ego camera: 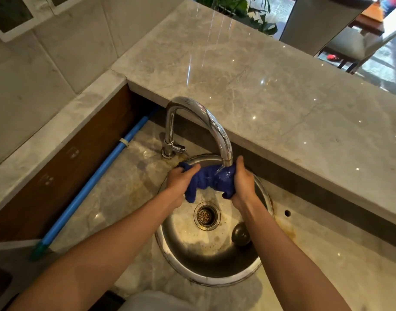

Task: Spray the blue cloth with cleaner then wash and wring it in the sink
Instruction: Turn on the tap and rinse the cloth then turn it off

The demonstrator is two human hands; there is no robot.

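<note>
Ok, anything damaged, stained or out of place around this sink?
Rusty brown staining runs along the round steel sink's rim onto the marble counter. An unused drilled hole sits right of the basin. Otherwise normal: both hands hold the blue cloth under the running chrome tap.

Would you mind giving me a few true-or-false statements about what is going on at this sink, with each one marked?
1. Both hands grip the blue cloth. True: the left hand holds one end and the right hand the other.
2. The tap is off. False: water runs from its spout onto the cloth.
3. The cloth lies flat on the bottom of the sink. False: it is bunched up and held above the drain.
4. A dark round stopper lies in the sink, to the right of the drain. True.
5. A blue pole lies on the counter left of the sink. True.
</note>
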